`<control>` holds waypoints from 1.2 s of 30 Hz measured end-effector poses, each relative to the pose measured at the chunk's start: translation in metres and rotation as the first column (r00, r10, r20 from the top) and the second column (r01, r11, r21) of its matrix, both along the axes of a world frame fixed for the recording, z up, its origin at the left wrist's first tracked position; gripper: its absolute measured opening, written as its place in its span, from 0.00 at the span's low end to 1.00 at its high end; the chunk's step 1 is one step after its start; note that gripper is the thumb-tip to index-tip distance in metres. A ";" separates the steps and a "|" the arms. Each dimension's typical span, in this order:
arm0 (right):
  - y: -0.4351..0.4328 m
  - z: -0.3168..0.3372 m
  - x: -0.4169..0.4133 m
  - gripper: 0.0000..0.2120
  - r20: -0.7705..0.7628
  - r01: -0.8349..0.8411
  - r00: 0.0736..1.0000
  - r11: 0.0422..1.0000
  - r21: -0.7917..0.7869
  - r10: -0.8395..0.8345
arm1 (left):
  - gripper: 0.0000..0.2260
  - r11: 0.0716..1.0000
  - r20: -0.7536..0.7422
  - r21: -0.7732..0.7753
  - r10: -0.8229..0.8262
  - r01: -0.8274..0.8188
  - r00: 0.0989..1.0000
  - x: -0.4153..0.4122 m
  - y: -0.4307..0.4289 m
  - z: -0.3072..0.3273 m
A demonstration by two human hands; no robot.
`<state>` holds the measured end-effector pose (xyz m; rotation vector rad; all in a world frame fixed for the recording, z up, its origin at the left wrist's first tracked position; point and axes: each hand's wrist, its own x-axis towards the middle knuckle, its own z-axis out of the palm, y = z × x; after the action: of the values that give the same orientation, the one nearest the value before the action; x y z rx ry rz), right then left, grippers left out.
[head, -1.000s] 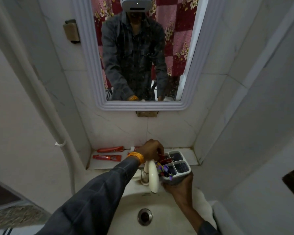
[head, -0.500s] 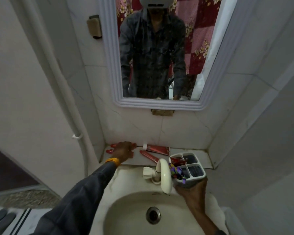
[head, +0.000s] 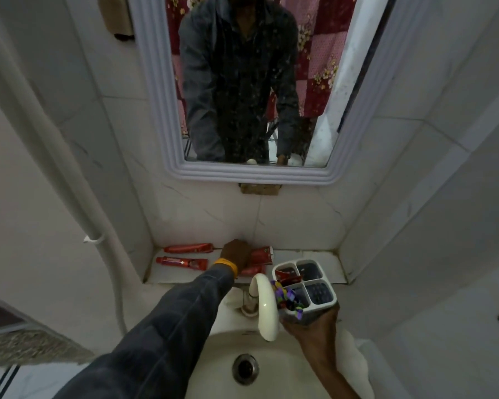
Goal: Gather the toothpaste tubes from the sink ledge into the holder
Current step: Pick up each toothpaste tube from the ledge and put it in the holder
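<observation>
Four red toothpaste tubes lay on the white sink ledge (head: 314, 256). Two were on the left side, one behind the other: the back tube (head: 188, 248) sat close to the wall, and the front tube (head: 182, 262) lay just in front of it. Both were lying flat and apart from each other. Two more red tubes were in the middle of the ledge. The wide one (head: 262, 254) lay by the wall, and the thin one (head: 252, 270) lay nearer the sink.

The left hand (head: 236, 254) was down on these two middle tubes, palm down, covering their left ends. Its fingers were hidden, so I could not tell if they had closed around a tube or were just resting on top. A yellow band (head: 226, 265) was on that wrist, next to a dark sleeve (head: 167, 326).

The holder (head: 306, 286) was a white cup with four boxes inside. The right hand (head: 311, 326) held it from below, fingers wrapped around its bottom, up over the right side of the sink. One red tube (head: 285, 275) already stood in the back left box. Little purple and colored things (head: 285, 298) stuck out of the front left box. The two boxes on the right looked dark inside.

A cream tap (head: 264, 306) curved over the white sink (head: 271, 378) just left of the holder. The round drain (head: 245, 369) was below. A mirror (head: 162, 110) hung on the wall above the ledge.
</observation>
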<state>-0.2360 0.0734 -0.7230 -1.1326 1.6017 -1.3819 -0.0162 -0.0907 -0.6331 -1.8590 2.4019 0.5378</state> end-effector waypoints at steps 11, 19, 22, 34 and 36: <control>-0.003 0.010 0.002 0.56 -0.029 -0.002 1.000 0.999 -0.051 0.000 | 0.29 0.977 -0.461 -0.058 0.157 -0.206 0.873 -0.006 0.007 0.032; 0.001 0.011 0.004 0.58 -0.048 -0.002 0.999 0.999 -0.032 0.001 | 0.15 0.999 -0.725 -0.010 -0.037 0.043 0.687 -0.044 0.019 0.101; -0.001 0.014 0.002 0.58 -0.053 -0.016 0.998 1.000 -0.019 0.015 | 0.13 0.997 -0.741 -0.058 -0.081 0.057 0.667 -0.058 0.021 0.115; -0.001 0.021 0.001 0.64 -0.064 0.011 0.998 0.999 0.037 -0.008 | 0.16 0.982 -0.577 -0.103 -0.188 0.157 0.795 -0.093 0.032 0.117; 0.000 0.018 0.002 0.65 -0.075 0.034 0.997 0.998 0.052 -0.030 | 0.16 0.978 -0.577 -0.056 -0.195 0.199 0.793 -0.092 0.036 0.117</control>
<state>-0.2342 0.0738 -0.7048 -1.1430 1.7060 -1.3238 -0.1081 -0.0547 -0.5158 -1.5654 2.8976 1.2499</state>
